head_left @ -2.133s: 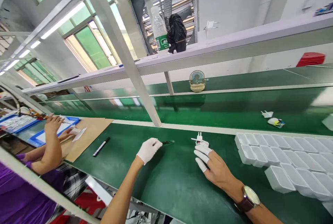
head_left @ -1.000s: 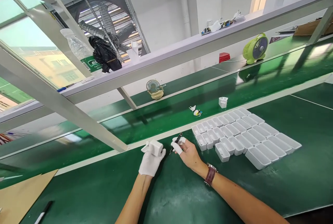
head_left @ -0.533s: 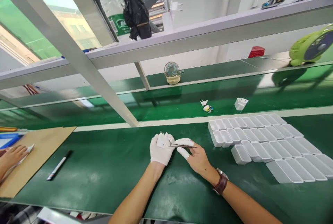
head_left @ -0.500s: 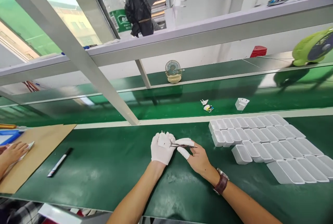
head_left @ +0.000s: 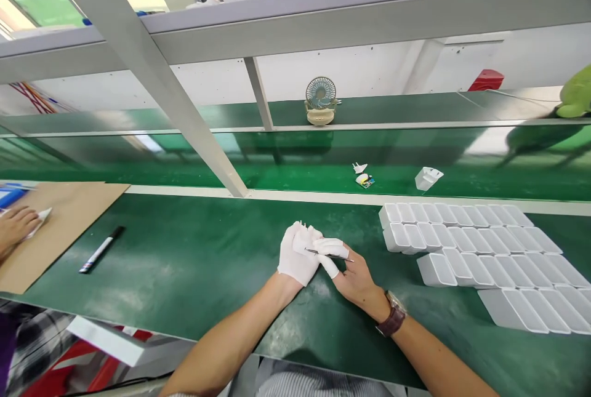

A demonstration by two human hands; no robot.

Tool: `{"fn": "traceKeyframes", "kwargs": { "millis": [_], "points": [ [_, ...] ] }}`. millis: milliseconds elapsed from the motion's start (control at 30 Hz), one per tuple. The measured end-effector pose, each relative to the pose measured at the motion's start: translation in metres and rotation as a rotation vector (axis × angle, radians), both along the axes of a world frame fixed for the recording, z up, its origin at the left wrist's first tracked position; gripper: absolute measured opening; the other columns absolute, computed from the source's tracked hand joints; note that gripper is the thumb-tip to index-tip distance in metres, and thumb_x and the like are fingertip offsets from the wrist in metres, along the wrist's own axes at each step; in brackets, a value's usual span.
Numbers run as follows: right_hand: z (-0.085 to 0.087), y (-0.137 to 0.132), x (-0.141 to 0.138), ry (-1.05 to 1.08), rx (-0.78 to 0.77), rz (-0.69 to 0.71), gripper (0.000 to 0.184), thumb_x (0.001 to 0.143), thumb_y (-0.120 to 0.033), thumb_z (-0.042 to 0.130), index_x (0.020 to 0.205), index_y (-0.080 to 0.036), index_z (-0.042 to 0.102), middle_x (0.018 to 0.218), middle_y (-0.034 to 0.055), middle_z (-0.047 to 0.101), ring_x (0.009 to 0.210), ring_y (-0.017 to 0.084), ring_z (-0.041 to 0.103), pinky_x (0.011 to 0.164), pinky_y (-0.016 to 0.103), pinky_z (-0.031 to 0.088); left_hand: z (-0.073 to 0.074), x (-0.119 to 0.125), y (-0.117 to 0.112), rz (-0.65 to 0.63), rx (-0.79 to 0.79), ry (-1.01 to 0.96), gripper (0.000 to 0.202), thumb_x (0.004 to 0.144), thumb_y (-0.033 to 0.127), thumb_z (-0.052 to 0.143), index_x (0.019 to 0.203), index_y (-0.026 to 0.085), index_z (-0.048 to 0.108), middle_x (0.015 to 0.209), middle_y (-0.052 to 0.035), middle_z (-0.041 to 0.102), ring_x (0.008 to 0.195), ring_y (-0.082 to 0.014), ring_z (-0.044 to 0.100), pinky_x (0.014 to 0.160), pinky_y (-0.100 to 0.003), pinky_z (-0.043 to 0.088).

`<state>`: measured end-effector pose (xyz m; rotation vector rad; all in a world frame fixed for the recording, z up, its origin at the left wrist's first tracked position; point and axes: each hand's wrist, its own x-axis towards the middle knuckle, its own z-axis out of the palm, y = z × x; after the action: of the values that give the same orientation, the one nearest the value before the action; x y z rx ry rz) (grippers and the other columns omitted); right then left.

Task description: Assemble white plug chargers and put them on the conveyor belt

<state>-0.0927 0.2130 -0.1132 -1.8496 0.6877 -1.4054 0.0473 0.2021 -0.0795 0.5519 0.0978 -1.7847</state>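
My left hand (head_left: 294, 261), in a white glove, is closed around a small white plug (head_left: 303, 239) whose metal prongs stick out at its far end. My right hand (head_left: 357, 277), with white covers on its thumb and fingers and a watch on the wrist, pinches a pair of dark tweezers (head_left: 331, 255). The tweezers' tips point left and rest at the face of the plug; whether they grip anything there is too small to tell. Both hands are close together above the green table (head_left: 184, 286).
Rows of white plastic bins (head_left: 462, 240) stand at the right. Behind the table edge lie a small circuit board (head_left: 365, 181), a white plug part (head_left: 359, 168) and a white housing (head_left: 428, 178). A marker (head_left: 101, 250) and cardboard (head_left: 78, 224) lie left, by another person's hand (head_left: 18, 229).
The view has tilted downward, so the shelf sits higher in the picture. My hands keep the same hold, with the tweezers still at the plug.
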Motion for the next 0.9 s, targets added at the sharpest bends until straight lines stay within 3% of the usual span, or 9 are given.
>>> {"fn": "traceKeyframes", "kwargs": {
  "millis": [233,433,700,900],
  "points": [
    [0.004,0.001,-0.002,0.051,-0.079,0.016,0.034,0.09,-0.006,0.058,0.119,-0.024,0.06,0.114,0.0074,0.065,0.112,0.021,0.061,0.098,0.04,0.053,-0.001,0.0,0.001,0.004,-0.013,0.02,0.028,0.09,0.032,0.056,0.071,0.012,0.06,0.069,-0.008,0.062,0.066,-0.0178,0.061,0.062,-0.029,0.051],
    [0.004,0.002,-0.002,0.084,-0.082,0.021,0.034,0.09,-0.005,0.057,0.118,-0.024,0.06,0.113,0.0074,0.064,0.112,0.02,0.061,0.098,0.039,0.052,-0.01,0.002,0.001,-0.025,-0.032,0.028,0.028,0.089,0.033,0.057,0.073,0.011,0.061,0.07,-0.0091,0.062,0.064,-0.0164,0.06,0.061,-0.028,0.05],
    [0.005,0.002,0.0,0.129,-0.007,0.003,0.021,0.093,-0.012,0.056,0.111,-0.024,0.062,0.107,0.007,0.067,0.104,0.019,0.064,0.094,0.037,0.055,-0.009,-0.005,0.002,0.106,0.093,0.06,0.018,0.081,0.025,0.063,0.069,0.013,0.057,0.065,-0.0046,0.057,0.061,-0.0151,0.057,0.058,-0.027,0.048],
    [0.006,-0.002,-0.003,0.179,0.007,0.019,0.021,0.094,-0.013,0.055,0.11,-0.023,0.063,0.105,0.0073,0.068,0.101,0.019,0.066,0.09,0.036,0.057,-0.013,-0.008,0.002,0.118,0.074,0.047,0.017,0.081,0.024,0.063,0.069,0.014,0.057,0.066,-0.0033,0.057,0.061,-0.015,0.058,0.058,-0.027,0.049]
  ]
}}
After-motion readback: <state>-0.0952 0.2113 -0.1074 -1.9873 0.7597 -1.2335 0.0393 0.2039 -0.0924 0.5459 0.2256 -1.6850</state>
